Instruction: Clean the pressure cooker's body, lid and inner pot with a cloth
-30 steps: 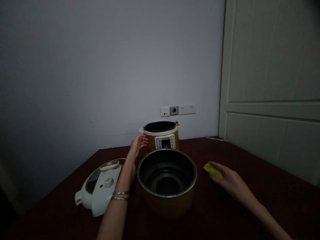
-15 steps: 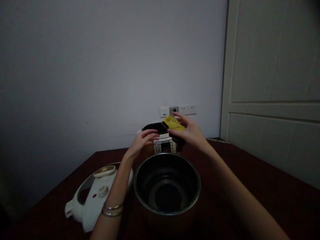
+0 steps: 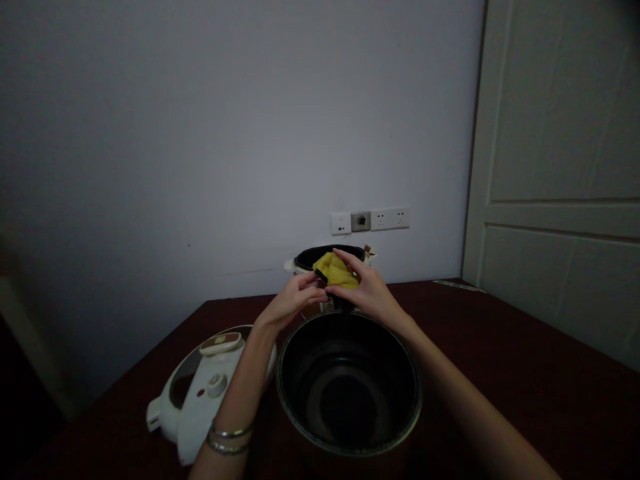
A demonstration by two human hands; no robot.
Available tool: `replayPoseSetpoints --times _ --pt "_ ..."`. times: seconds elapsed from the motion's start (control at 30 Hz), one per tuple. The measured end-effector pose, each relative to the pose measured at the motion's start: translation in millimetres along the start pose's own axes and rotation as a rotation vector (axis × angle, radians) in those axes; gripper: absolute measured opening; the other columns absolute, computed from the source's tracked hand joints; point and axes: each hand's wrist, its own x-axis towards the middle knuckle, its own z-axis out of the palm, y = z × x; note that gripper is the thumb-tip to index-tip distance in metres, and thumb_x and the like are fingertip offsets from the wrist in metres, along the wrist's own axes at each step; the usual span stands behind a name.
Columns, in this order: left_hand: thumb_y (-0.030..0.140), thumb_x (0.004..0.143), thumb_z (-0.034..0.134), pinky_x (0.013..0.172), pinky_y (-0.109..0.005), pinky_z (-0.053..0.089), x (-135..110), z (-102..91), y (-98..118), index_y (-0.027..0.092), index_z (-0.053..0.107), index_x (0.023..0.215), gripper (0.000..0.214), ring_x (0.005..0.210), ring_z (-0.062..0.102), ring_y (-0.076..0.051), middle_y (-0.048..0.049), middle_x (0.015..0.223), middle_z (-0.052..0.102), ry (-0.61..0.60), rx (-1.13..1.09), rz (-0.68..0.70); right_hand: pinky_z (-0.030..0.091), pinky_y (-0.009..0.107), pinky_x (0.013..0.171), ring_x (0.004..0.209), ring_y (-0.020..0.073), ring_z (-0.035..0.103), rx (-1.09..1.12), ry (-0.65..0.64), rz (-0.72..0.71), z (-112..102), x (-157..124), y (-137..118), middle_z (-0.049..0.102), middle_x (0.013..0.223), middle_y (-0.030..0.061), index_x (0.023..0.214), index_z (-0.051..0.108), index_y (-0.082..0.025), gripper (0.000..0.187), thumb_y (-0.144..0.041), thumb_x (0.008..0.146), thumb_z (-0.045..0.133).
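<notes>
My right hand [image 3: 367, 290] grips a bunched yellow cloth [image 3: 334, 270] with black edging, thumb below and fingers over the top. At the cloth's left side, my left hand [image 3: 297, 300] has its fingers bent together against the dark edge; its thumb is hard to see. Both hands are above the far rim of a dark, round inner pot [image 3: 350, 448], whose inside shows nothing but its own base. Just behind them stands a pressure cooker body [image 3: 300, 267] without its lid, its front panel mostly hidden by the hands and cloth.
A white cooker lid [image 3: 200, 400] with a knob and handle lies left of the pot, partly behind my left forearm. The dark red table [image 3: 500, 347] meets a wall with sockets [image 3: 390, 219]. A pale panelled door [image 3: 565, 267] stands at right.
My right hand has brought the cloth down and left, and my left hand's fingers have come up to it. The view has shifted slightly, so pot and lid sit further right.
</notes>
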Motion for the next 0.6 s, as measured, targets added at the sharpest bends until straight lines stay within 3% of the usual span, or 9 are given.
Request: replayPoseSetpoints --times 0.13,0.3,0.5,0.6 --pt "0.025 0.075 0.066 0.083 -0.034 0.049 -3.7 -1.6 5.7 0.016 0.063 0.108 0.034 0.096 0.060 -0.020 -0.0090 0.106 0.064 0.027 -0.062 -0.019 0.040 0.039 0.100 0.117 0.0227 0.052 -0.050 -0.057 -0.049 -0.9 -2.1 -3.8 0.052 0.131 0.0099 0.136 0.041 -0.023 0.071 -0.029 0.072 0.070" --pt "0.034 0.072 0.070 0.070 -0.026 0.049 1.5 3.4 7.3 0.014 0.065 0.099 0.033 0.086 0.061 -0.018 -0.0075 0.097 0.066 0.209 0.057 0.012 0.037 0.040 0.104 0.122 0.0231 0.048 -0.055 -0.125 -0.073 0.1 -3.8 -8.5 0.049 0.136 0.0092 0.139 0.038 -0.026 0.077 -0.033 0.071 0.073" --pt "0.031 0.073 0.070 0.077 -0.028 0.048 3.5 -3.4 6.3 0.015 0.067 0.099 0.031 0.091 0.060 -0.019 -0.0078 0.100 0.066 0.226 -0.036 0.064 0.047 0.039 0.093 0.111 0.0217 0.057 0.247 -0.184 0.265 -15.4 1.0 -4.7 0.052 0.131 0.0133 0.137 0.039 -0.020 0.064 -0.045 0.081 0.059" --pt "0.030 0.071 0.071 0.080 -0.029 0.048 1.6 -5.5 7.5 0.015 0.067 0.100 0.032 0.093 0.060 -0.020 -0.0078 0.100 0.066 0.221 -0.108 0.060 0.048 0.038 0.090 0.100 0.0218 0.061 0.305 -0.344 0.370 -24.8 5.0 -2.0 0.065 0.112 0.0107 0.127 0.052 -0.016 0.059 -0.045 0.078 0.063"
